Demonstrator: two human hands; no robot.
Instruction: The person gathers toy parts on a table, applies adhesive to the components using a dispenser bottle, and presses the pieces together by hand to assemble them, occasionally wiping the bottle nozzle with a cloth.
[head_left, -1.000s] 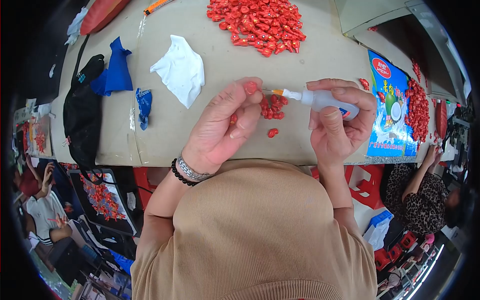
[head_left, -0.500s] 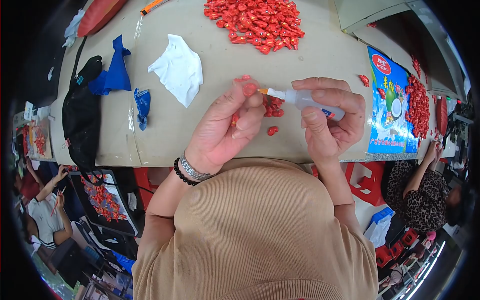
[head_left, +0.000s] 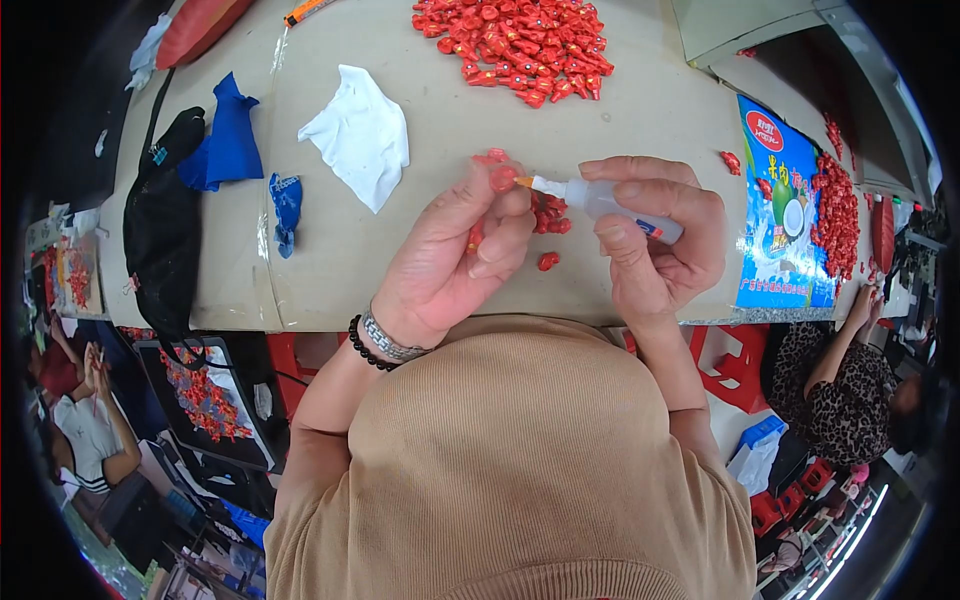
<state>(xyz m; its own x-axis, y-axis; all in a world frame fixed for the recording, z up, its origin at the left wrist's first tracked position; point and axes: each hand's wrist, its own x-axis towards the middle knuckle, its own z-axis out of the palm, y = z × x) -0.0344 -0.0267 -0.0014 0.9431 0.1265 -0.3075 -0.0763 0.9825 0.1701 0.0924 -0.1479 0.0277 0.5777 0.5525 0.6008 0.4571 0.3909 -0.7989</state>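
Observation:
Between the thumb and fingers of my left hand (head_left: pixel 455 235) is a small red plastic piece (head_left: pixel 505 179), round at its near face. My right hand (head_left: pixel 665 230) is closed around a small white glue bottle (head_left: pixel 622 208), tipped sideways with its nozzle toward the left. The orange-yellow tip of the nozzle touches or almost touches the red piece; I cannot tell which. Under and behind my hands lie several loose red pieces (head_left: pixel 550 215), partly hidden. A single red piece (head_left: pixel 548 261) lies on the table nearer to me.
A big heap of red pieces (head_left: pixel 520 45) lies at the back. To the left are a white cloth (head_left: pixel 360 138), blue scraps (head_left: pixel 236 130) and a black bag (head_left: pixel 165 220). At right, more red pieces (head_left: pixel 835 215) cover part of a blue printed sheet (head_left: pixel 765 250). Co-workers sit at both sides.
My hands stay nearly in place, with the bottle nozzle still at the red piece. The bottle has shifted very slightly. At the far left a co-worker's hands have moved together.

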